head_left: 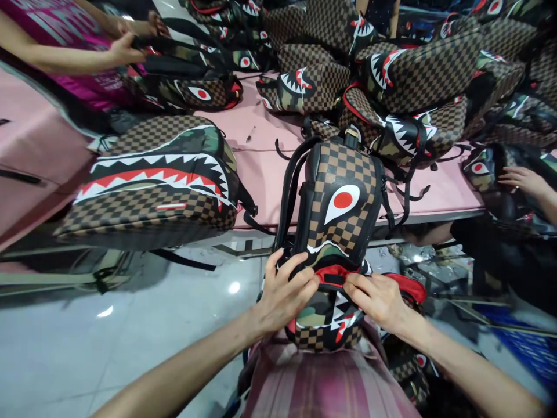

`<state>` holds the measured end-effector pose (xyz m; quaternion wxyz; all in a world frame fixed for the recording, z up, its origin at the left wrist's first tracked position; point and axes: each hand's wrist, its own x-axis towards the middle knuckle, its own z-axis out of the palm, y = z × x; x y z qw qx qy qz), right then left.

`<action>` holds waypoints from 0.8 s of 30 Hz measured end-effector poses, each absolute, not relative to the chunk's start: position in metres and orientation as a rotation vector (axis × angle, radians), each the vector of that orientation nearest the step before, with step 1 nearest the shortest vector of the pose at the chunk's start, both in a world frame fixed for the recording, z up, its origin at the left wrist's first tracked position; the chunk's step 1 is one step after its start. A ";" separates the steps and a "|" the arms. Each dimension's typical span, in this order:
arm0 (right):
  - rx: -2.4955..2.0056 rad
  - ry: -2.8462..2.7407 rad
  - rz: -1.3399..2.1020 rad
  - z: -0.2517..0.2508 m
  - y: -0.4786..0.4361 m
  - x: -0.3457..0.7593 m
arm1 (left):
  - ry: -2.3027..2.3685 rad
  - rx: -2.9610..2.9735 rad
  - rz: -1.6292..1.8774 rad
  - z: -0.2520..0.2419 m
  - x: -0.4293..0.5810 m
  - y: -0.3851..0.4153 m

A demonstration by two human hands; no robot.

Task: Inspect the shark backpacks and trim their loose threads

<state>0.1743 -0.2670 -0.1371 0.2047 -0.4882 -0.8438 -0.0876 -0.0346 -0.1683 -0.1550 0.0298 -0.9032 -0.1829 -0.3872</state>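
Observation:
A brown checkered backpack [343,203] with a shark-mouth print, camouflage patches and a red eye leans from my lap against the edge of the pink table [270,174]. My left hand [285,293] grips its near end on the left, fingers curled over the fabric by the red-lined opening. My right hand [378,299] pinches the same red edge from the right. Both hands are closed on the bag.
A finished backpack [152,180] lies flat at the table's left. Several more are heaped at the back and right [418,75]. Another person's hands [126,46] handle a bag at top left; a third person's hand [524,180] shows at right. Grey floor lies below.

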 end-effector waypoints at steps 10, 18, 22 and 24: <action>-1.382 -2.331 -0.221 -0.147 -0.269 0.167 | -0.544 -2.839 -1.211 -0.159 -0.037 -0.162; -1.565 -2.024 0.005 -0.142 -0.246 0.157 | -0.718 -3.112 -1.076 -0.143 -0.027 -0.151; -1.662 -1.823 0.026 -0.124 -0.205 0.130 | -1.012 -2.760 -1.367 -0.144 -0.033 -0.124; -1.458 -1.734 0.122 -0.122 -0.189 0.130 | -1.317 -2.679 -1.356 -0.149 -0.051 -0.104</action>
